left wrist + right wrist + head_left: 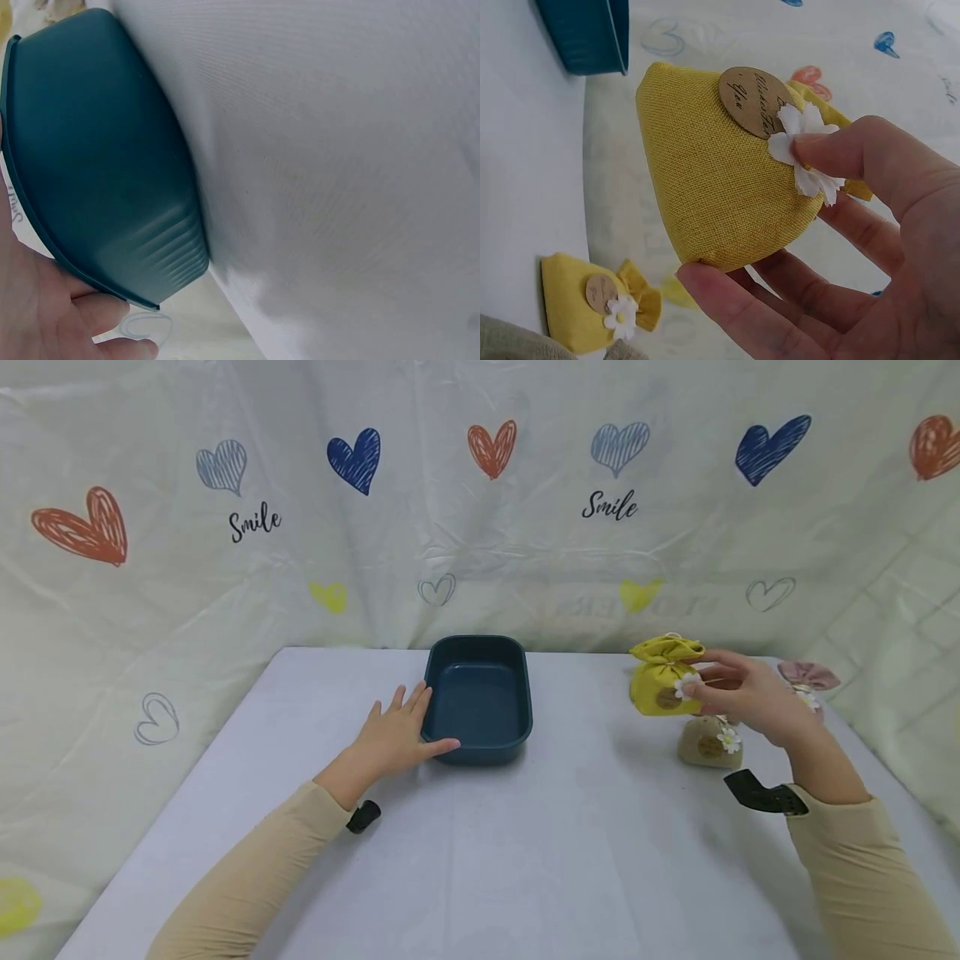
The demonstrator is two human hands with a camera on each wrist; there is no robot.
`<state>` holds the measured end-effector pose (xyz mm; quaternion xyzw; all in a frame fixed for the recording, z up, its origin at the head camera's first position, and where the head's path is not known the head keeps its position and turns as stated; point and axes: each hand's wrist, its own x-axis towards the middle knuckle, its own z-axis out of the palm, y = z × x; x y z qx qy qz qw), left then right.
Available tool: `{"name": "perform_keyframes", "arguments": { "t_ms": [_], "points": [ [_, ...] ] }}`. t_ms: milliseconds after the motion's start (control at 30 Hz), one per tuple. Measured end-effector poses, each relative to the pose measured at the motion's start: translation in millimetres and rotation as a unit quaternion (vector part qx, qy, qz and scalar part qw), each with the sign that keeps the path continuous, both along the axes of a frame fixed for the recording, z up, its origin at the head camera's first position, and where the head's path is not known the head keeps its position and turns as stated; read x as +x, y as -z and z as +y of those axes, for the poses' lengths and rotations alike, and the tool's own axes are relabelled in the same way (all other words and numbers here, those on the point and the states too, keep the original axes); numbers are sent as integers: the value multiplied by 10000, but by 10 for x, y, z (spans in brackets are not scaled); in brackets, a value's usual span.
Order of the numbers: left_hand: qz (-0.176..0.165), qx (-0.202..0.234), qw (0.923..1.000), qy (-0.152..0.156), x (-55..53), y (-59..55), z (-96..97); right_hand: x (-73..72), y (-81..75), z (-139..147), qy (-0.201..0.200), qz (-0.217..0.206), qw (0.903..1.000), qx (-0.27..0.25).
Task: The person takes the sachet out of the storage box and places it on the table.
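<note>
My right hand point(750, 693) pinches a yellow cloth drawstring pouch point(712, 165) above the table, thumb on its white flower. The pouch has a round brown tag with writing. In the right wrist view a second yellow pouch point(577, 307) stands on the table beyond it. A beige pouch point(705, 745) sits just below my right hand, and a pink-topped pouch point(810, 675) is partly hidden behind it. My left hand point(393, 739), fingers spread, rests against the left side of a dark teal rectangular tub point(483, 753), thumb at its near rim.
A white cloth covers the table point(555, 860). Behind it hangs a pale curtain point(525, 527) printed with hearts and "Smile". The tub stands left of the pouches, with nothing visible inside. Black straps point(765, 793) circle the wrists.
</note>
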<state>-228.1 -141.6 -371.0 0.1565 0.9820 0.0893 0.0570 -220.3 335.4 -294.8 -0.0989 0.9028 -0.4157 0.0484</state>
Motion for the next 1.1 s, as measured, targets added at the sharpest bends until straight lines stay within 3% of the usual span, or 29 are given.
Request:
{"name": "perform_keyframes", "arguments": {
  "t_ms": [300,500,833,1100],
  "points": [
    [-16,-1,10000,8,-19,11,-16,64,4,194,102,237,9990,367],
    [-7,-37,10000,25,-25,7,-19,126,42,349,231,383,9986,266],
    [-16,-16,10000,-1,-29,6,-16,208,36,643,597,122,9979,214],
    [-46,-10,10000,16,-33,1,-12,252,53,806,937,223,9949,306]
  ]
}}
